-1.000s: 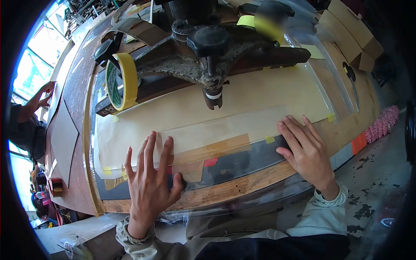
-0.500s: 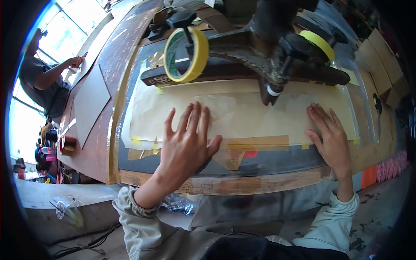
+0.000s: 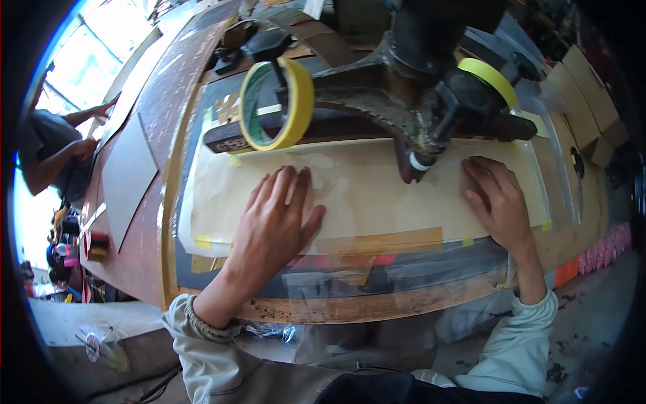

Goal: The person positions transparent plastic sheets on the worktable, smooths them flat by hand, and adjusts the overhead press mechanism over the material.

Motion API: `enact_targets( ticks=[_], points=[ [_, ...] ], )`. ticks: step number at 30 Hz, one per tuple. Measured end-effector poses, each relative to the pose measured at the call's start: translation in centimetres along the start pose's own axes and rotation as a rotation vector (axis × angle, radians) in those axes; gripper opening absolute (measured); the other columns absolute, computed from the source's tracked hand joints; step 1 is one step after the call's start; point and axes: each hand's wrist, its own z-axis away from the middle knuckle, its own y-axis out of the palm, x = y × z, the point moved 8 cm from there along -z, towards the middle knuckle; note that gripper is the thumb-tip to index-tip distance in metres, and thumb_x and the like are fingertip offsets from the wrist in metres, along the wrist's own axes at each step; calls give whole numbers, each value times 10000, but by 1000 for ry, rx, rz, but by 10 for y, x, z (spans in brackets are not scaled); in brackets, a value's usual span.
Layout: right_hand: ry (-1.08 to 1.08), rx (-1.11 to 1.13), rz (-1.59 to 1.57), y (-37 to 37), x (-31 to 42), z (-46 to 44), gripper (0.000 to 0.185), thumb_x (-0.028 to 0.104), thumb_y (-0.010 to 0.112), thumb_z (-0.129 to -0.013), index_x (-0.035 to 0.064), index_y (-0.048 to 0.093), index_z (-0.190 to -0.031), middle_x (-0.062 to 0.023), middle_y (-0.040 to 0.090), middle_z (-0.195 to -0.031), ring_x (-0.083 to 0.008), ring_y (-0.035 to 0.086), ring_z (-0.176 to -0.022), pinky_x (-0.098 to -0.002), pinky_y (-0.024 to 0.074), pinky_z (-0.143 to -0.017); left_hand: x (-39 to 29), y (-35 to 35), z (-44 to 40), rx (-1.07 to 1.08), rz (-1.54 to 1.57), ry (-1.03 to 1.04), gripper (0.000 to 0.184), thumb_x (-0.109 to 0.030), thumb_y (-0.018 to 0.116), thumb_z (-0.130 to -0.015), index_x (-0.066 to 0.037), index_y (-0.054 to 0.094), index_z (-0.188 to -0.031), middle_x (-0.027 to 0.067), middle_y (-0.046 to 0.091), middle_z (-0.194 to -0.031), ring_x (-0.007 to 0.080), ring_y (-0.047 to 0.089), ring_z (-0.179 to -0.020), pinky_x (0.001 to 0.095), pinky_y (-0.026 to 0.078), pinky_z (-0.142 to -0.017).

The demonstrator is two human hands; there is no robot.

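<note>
A cream paper sheet (image 3: pixel 377 195) lies flat on the dark work board, with tan tape along its near edge and small yellow tape tabs at its edges. My left hand (image 3: pixel 269 219) rests palm down on the sheet's left part, fingers stretched forward. On the right end, my right hand (image 3: pixel 501 205) lies with its fingers slightly bent, touching the paper. Neither hand grips anything. Just beyond the fingers, a dark clamp bar (image 3: pixel 336 131) crosses over the sheet's far edge, beneath a heavy metal clamp arm (image 3: pixel 377 101).
A yellow tape roll (image 3: pixel 301 104) hangs on the left clamp knob, another tape roll (image 3: pixel 491 79) on the right. Scissors (image 3: pixel 579 175) lie at right near folded cardboard (image 3: pixel 572 101). At far left, a co-worker (image 3: pixel 50 145) stands by a grey board (image 3: pixel 130 182).
The view has shifted, so the sheet and clamp appear lower. My left fingers have drawn closer together; my right fingers are more bent. The co-worker's arms have moved.
</note>
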Motion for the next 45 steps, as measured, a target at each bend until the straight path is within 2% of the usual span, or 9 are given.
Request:
enact_targets(
  ticks=[6,14,20,24,29,35,36,43,45],
  points=[
    [-14,-31,-22,-1,-7,1,296,147,680,-844,21,660,-1111,-123,654,-1141,-302,608,-1020,-395,466,-925,1,-1,-2,-18,-8,9,459,-221,676,-857,-13,568,-1252,167,577,-1207,354,584,-1105,456,440,-1023],
    [26,13,-16,4,-10,-2,323,136,652,-865,40,633,-1173,-108,622,-1220,-304,589,-1065,-386,447,-948,2,1,-7,20,-151,-43,451,-252,677,-858,-58,590,-1255,102,598,-1199,269,602,-1096,434,388,-1054],
    [52,36,-17,9,-16,-1,348,164,625,-890,61,611,-1222,-111,604,-1267,-308,566,-1145,-417,415,-1000,3,1,-11,-5,-175,-45,446,-256,676,-857,-68,597,-1254,93,608,-1187,259,602,-1095,430,393,-1044],
    [35,41,76,9,-18,-2,364,179,623,-892,74,608,-1240,-120,582,-1306,-303,542,-1196,-440,400,-1016,4,1,-11,-25,-172,-45,452,-263,681,-853,-76,599,-1256,95,609,-1188,268,600,-1092,428,404,-1022],
    [74,-8,68,3,-16,-2,360,184,651,-867,74,641,-1210,-118,603,-1209,-294,542,-1155,-411,414,-971,8,2,-11,-9,-172,-48,468,-297,691,-853,-89,604,-1262,94,600,-1176,265,584,-1099,431,417,-991],
    [63,-8,82,2,-15,-3,359,189,665,-853,67,657,-1190,-104,613,-1130,-283,557,-1070,-392,427,-886,10,1,-10,46,-194,-92,488,-360,679,-862,-101,612,-1271,76,538,-975,217,563,-954,406,434,-825],
    [55,-9,91,2,-15,-3,363,190,666,-852,69,655,-1193,-103,615,-1132,-282,557,-1067,-392,427,-877,9,1,-10,11,-210,-61,498,-372,675,-862,-104,611,-1277,65,522,-903,208,552,-877,393,418,-766],
    [22,-48,94,1,-15,-3,322,160,677,-828,26,659,-1120,-104,628,-1123,-282,569,-1056,-391,432,-864,10,1,-9,-25,-190,-36,510,-385,670,-861,-101,604,-1280,59,538,-834,203,552,-816,378,413,-745],
    [-4,-68,98,0,-12,-3,303,119,691,-807,12,658,-1088,-104,633,-1121,-282,581,-1038,-388,441,-851,10,1,-8,-25,-149,-35,504,-369,678,-858,-73,609,-1260,70,533,-886,206,566,-841,372,434,-765]
  ],
)
